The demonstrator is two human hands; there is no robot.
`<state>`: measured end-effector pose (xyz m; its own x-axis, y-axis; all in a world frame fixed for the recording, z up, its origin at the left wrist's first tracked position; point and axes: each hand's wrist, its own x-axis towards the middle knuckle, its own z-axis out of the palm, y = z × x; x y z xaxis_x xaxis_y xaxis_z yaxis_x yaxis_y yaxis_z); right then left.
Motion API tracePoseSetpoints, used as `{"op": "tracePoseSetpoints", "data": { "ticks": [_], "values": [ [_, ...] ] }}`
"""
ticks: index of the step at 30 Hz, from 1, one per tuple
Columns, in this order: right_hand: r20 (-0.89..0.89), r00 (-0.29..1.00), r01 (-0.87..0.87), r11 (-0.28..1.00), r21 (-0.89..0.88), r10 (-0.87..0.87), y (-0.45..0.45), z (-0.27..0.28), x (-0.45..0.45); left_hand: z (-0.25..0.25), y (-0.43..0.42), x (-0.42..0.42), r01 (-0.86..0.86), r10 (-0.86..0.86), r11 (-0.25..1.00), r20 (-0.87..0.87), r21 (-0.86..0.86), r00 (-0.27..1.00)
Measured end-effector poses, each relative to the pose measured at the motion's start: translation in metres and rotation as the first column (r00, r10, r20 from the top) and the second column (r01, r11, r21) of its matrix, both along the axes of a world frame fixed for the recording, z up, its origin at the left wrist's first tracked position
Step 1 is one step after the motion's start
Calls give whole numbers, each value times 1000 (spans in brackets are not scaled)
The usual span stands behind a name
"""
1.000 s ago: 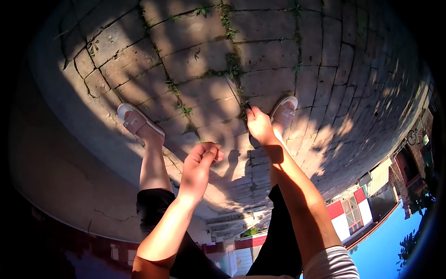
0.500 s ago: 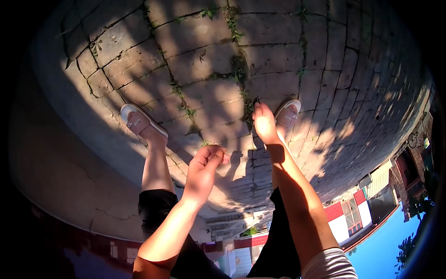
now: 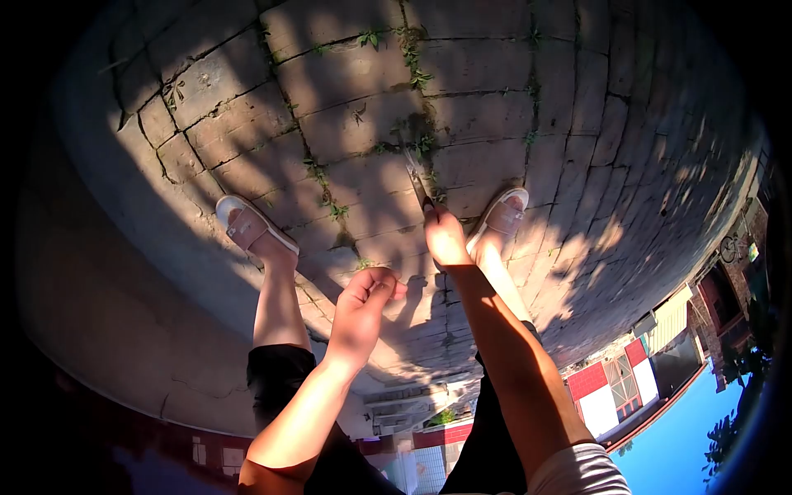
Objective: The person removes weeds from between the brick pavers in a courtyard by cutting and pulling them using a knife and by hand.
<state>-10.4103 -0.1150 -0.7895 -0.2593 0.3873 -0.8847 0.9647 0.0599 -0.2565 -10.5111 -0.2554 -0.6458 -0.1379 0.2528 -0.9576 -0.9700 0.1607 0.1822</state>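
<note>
My right hand (image 3: 445, 237) is wrapped around a thin knife-like tool (image 3: 417, 183), dark near the fist and bright metal toward its far end. Its blurred tip reaches a joint between paving bricks where weeds (image 3: 424, 142) grow; whether it touches them I cannot tell. Lower and to the left, my left hand (image 3: 363, 304) hangs above the paving with its fingers curled together. What those fingers hold, if anything, is hidden.
Sunlit and shaded paving bricks (image 3: 346, 78) spread ahead, with small weeds (image 3: 316, 172) in the joints. My sandalled feet (image 3: 256, 228) stand apart on them. A concrete ledge (image 3: 124, 272) curves along the left. Buildings (image 3: 615, 384) show at the lower right.
My right hand has moved left and slightly down in view, and its tool now points toward the weedy joint, with more of its length showing. My left hand has barely shifted.
</note>
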Motion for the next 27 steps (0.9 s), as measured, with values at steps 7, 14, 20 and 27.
{"op": "tracePoseSetpoints", "data": {
  "ticks": [7, 14, 20, 27],
  "values": [
    [-101, 991, -69, 981, 181, 88, 55, -26, -73, 1, -5, -4, -72, 72, 997, -18, 11, 997],
    [-40, 948, -299, 925, 234, 316, 74, -10, -76, 2, -12, -16, -62, 62, 997, -10, 37, 998],
    [-26, 904, -410, 883, 228, 426, 101, -17, -132, 2, -13, -19, -94, 96, 993, -19, 65, 995],
    [-39, 887, -437, 864, 251, 460, 107, 0, -103, 2, -11, -24, -150, 149, 987, 25, 52, 989]
  ]
}}
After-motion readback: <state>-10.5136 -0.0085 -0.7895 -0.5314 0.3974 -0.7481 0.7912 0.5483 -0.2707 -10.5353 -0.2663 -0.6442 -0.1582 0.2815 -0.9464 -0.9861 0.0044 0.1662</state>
